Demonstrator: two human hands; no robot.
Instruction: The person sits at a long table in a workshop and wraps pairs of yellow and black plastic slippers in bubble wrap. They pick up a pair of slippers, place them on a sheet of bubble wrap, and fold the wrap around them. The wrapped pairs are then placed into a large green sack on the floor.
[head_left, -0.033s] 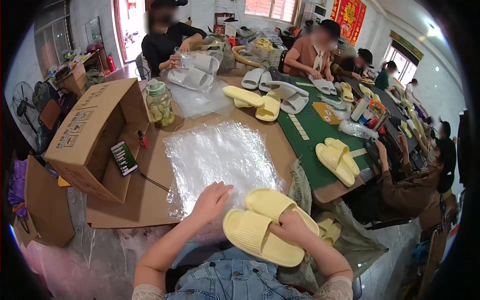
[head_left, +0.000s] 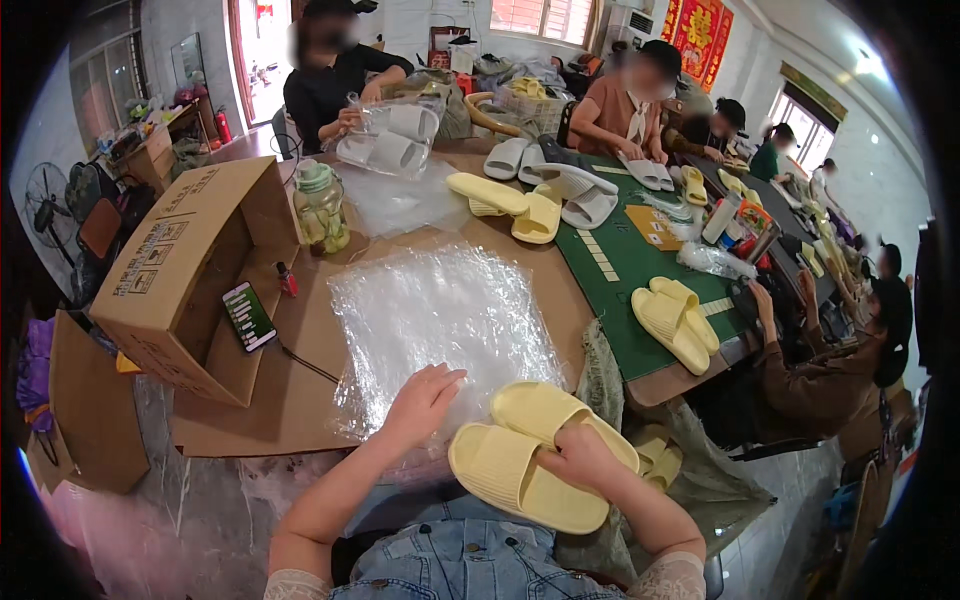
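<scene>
Item, right hand [head_left: 582, 460]: yours, fingers tucked into the foot openings, pinching a pair of yellow slippers [head_left: 490, 465] side by side, toes toward your left hand; the pair hangs at the near table edge, above your lap

Item, left hand [head_left: 425, 400]: yours, fingers straight and close together, nothing gripped, laid on the near edge of the clear plastic bags [head_left: 445, 310]

Change: very slight; your slippers sit a touch lower and farther right than a moment ago, both hands otherwise as they were, so the pair remains outside the plastic

Edges and room: cardboard sheet [head_left: 250, 425] reaches left of your left hand to the carton [head_left: 180, 280], leaving sideways room, with a dark cord [head_left: 310, 366] across it; right of the slippers, a sack [head_left: 600, 375] drapes over the table corner and might snag

Beyond your right hand: green mat [head_left: 590, 290], bearing another yellow pair [head_left: 675, 325]

Farthest ahead of your left hand: glass jar [head_left: 320, 215], then a co-worker's bagged white slippers [head_left: 385, 155], shifted slightly
</scene>
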